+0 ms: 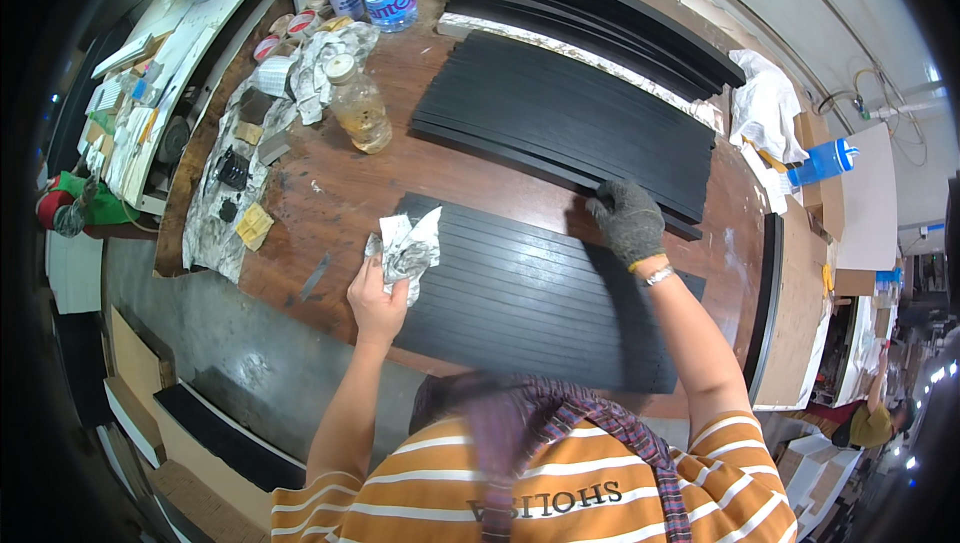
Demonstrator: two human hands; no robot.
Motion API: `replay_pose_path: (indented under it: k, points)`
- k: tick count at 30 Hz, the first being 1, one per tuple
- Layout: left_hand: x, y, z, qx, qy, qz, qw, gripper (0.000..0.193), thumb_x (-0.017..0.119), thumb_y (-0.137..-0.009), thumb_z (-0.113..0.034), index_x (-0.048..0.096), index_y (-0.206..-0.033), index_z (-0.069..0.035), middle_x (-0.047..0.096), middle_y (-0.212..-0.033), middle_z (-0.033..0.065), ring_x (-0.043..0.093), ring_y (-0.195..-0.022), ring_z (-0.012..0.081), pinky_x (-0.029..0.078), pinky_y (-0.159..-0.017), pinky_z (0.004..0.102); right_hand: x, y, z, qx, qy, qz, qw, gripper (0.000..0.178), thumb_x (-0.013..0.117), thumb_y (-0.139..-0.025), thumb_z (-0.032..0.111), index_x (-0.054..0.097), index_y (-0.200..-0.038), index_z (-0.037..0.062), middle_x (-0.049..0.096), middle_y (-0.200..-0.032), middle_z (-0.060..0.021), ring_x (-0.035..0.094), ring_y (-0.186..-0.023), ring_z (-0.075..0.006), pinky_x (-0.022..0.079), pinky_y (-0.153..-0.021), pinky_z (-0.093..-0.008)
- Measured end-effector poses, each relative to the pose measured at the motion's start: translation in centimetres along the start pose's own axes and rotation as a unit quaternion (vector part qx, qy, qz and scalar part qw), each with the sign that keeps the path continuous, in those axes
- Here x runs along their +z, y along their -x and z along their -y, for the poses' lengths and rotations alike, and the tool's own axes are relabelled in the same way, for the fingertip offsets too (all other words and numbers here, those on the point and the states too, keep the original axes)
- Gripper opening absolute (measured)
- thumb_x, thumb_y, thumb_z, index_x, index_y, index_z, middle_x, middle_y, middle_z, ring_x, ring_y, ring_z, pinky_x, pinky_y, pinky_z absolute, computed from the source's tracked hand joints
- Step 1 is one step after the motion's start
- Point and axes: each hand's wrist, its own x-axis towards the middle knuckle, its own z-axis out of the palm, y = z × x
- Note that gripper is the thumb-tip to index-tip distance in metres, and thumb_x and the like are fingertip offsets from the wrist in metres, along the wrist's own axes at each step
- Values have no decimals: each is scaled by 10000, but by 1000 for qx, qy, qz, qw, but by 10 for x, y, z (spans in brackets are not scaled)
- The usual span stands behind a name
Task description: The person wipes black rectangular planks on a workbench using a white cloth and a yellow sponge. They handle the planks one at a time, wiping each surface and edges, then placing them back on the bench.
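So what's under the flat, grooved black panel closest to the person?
Brown tabletop shows past the far edge of the black panel and past its right end, so the panel probably lies on that. Anything directly underneath is covered, so I can't tell.

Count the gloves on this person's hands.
1: the grey knitted glove with a yellow cuff, on the right hand. The left hand is bare, holding a crumpled white wipe.

A brown worktable (310, 178) stands on glossy grey floor (265, 358).
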Motion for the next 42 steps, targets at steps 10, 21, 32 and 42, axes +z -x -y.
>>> replay_pose_path:
  k: [10, 21, 32, 42]
  points:
    - [2, -2, 1, 7, -2, 3, 1000, 391, 700, -781, -60, 629, -1145, 64, 662, -995, 241, 644, -893, 472, 532, -749, 476, 17, 33, -54, 16, -71, 159, 985, 565, 551, -968, 554, 744, -1113, 43, 719, -1112, -198, 660, -1069, -372, 496, -960, -447]
    - [1, -32, -59, -159, 199, -30, 966, 174, 651, -932, -3, 642, -1101, 38, 722, -1006, 103, 661, -905, 180, 522, -848, 327, -18, 33, -34, 30, -16, 161, 986, 495, 694, -896, 486, 707, -1173, 77, 726, -1102, -159, 673, -1069, -346, 519, -934, -436]
    - [52, -79, -136, 358, -16, 62, 932, 397, 633, -886, -244, 663, -1212, -18, 693, -1219, 164, 643, -1200, 310, 424, -1096, 554, -102, 166, 14, -49, -53, -34, 997, 432, 816, -706, 376, 716, -1005, 81, 714, -927, -158, 689, -880, -370, 544, -755, -452]
    - [37, -58, -167, 223, 81, 101, 966, 137, 684, -814, -103, 674, -935, -39, 696, -897, 138, 691, -837, 292, 558, -721, 400, -94, 221, 26, 139, -107, -19, 984, 517, 845, -672, 412, 702, -1031, 68, 707, -896, -187, 683, -860, -389, 532, -751, -474]
